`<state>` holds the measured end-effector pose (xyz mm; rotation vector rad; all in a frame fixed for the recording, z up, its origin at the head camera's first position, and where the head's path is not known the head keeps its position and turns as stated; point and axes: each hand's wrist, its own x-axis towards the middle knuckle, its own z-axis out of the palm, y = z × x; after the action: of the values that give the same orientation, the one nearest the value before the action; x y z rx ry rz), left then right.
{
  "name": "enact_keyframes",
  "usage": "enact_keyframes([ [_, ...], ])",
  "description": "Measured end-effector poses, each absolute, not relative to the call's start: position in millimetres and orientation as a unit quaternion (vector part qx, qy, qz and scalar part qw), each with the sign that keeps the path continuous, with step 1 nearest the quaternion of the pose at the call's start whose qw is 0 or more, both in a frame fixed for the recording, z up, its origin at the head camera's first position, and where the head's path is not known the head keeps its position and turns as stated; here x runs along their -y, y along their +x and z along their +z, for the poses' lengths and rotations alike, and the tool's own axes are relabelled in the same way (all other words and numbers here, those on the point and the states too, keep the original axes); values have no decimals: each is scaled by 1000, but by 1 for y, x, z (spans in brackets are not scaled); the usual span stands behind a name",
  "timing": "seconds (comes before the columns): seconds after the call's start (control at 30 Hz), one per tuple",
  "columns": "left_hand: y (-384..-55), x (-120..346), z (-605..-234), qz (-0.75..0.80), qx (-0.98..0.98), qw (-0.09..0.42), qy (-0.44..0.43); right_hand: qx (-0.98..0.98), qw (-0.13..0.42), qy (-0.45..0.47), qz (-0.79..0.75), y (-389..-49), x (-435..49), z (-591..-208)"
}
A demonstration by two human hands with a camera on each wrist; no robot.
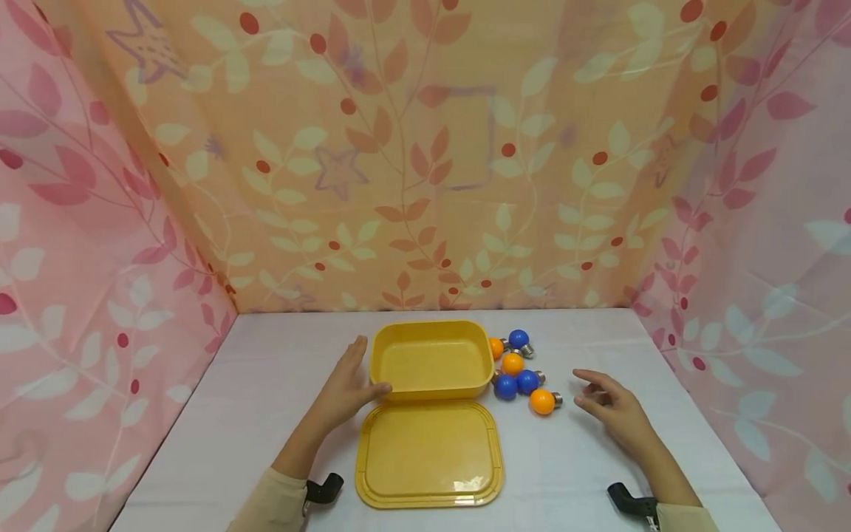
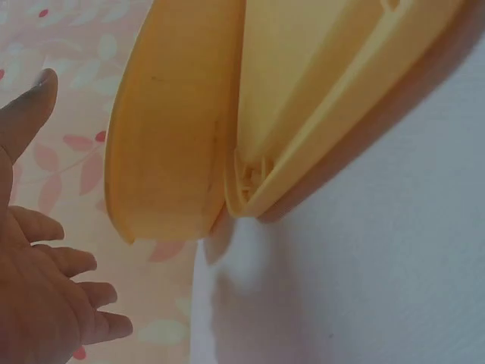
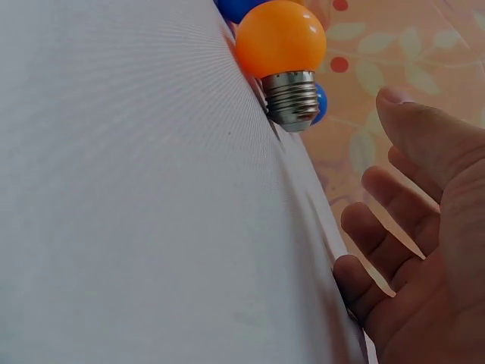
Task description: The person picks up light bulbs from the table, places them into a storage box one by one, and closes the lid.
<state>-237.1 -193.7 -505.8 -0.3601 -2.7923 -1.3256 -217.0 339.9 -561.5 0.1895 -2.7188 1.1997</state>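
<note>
A yellow plastic box (image 1: 432, 394), uncovered, stands on the table with its bare inside showing. Its yellow lid (image 1: 428, 454) lies directly in front of it. At the box's left end is my left hand (image 1: 346, 388), fingers extended and thumb near the front left corner; whether it touches is unclear. Right of the box lies a cluster of orange and blue light bulbs with metal screw bases, among them an orange bulb (image 1: 541, 402) and a blue bulb (image 1: 505, 387). My right hand (image 1: 614, 410) hovers to their right, fingers loosely bent, holding nothing; the right wrist view shows a gap before the orange bulb (image 3: 282, 38).
A white cloth (image 1: 558, 473) covers the table. Patterned curtains (image 1: 399, 162) hang behind it and on both sides. Each wrist wears a black camera mount, such as the left mount (image 1: 324, 489).
</note>
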Motion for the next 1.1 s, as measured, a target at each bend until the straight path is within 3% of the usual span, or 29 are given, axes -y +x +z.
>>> enact_keyframes([
  [0.53, -240, 193, -519, -454, 885, -6, -98, 918, 18, 72, 390, -221, -333, -571],
  [1.1, -243, 196, -521, -429, 897, -11, -108, 924, 46, 120, 361, -229, -329, -580],
])
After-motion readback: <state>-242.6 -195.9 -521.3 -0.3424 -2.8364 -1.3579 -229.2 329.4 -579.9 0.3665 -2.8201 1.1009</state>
